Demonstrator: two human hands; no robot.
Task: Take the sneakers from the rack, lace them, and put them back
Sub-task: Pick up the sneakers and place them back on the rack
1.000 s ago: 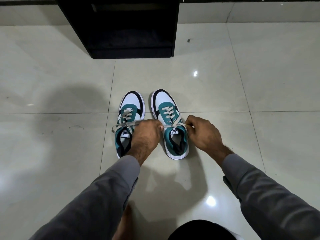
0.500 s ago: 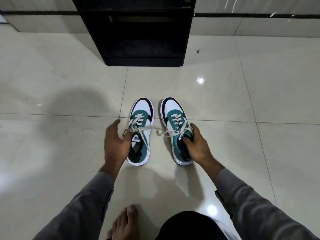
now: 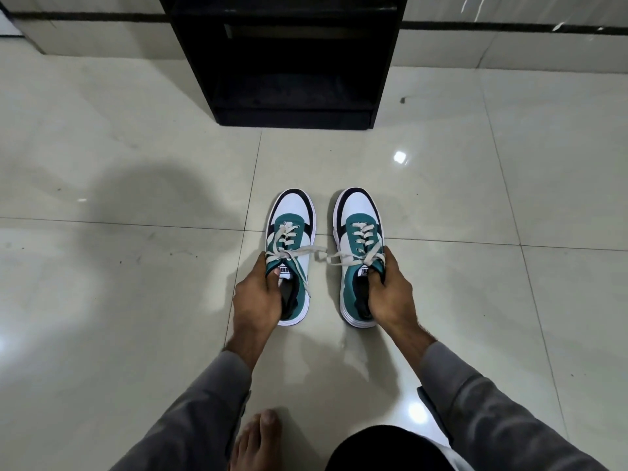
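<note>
Head view: before the black rack, left hand grips the left sneaker, right hand the right sneaker.

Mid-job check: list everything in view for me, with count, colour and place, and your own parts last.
sneakers: two, white, teal and black with pale laces, side by side on the floor, toes toward the rack; one in each hand.
rack: one, black, open-fronted, standing on the floor against the wall beyond the sneakers.
floor: glossy pale tiles with dark joints.
wall: pale with a dark strip, along the top.
left hand: gripping the left sneaker at its collar.
right hand: gripping the right sneaker at its collar.
sleeves: two, grey.
bare foot: one, bottom edge.
</note>
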